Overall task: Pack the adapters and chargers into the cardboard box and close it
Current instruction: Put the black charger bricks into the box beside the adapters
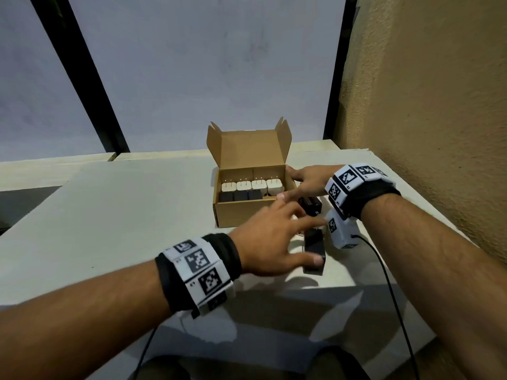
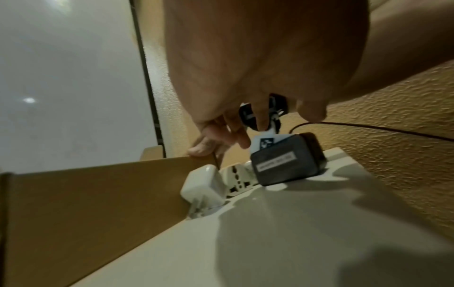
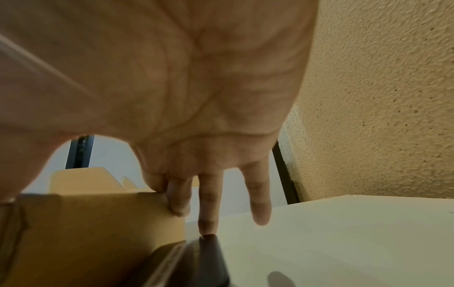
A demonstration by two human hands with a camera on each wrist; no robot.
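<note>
The cardboard box (image 1: 248,212) stands open on the table (image 1: 109,215), lid flap raised at 12 o'clock. Inside, a row of white chargers (image 1: 251,185) is packed prongs-up, with black adapters (image 1: 241,195) in front of them.

The right hand (image 1: 307,182) is laid with straight, relaxed fingers against the box's 3 o'clock wall; nothing is gripped. The left hand (image 1: 274,242) is spread, fingers extended, above the pieces not yet packed at the box's 4 to 5 o'clock: a black adapter (image 1: 314,255) under the thumb, another black adapter (image 2: 290,159) beside the box, and a white charger (image 2: 202,184) lying against a white multi-socket adapter (image 2: 238,179) by the box wall. Nothing is seen to be clasped.

The risks are judged as follows. The loose pieces are crowded, so one could be nudged off the nearby table edge. Little free room seems left in the box, so a piece could be jammed. Upright prongs could be bent, or the lid blocked, if closure is forced.
</note>
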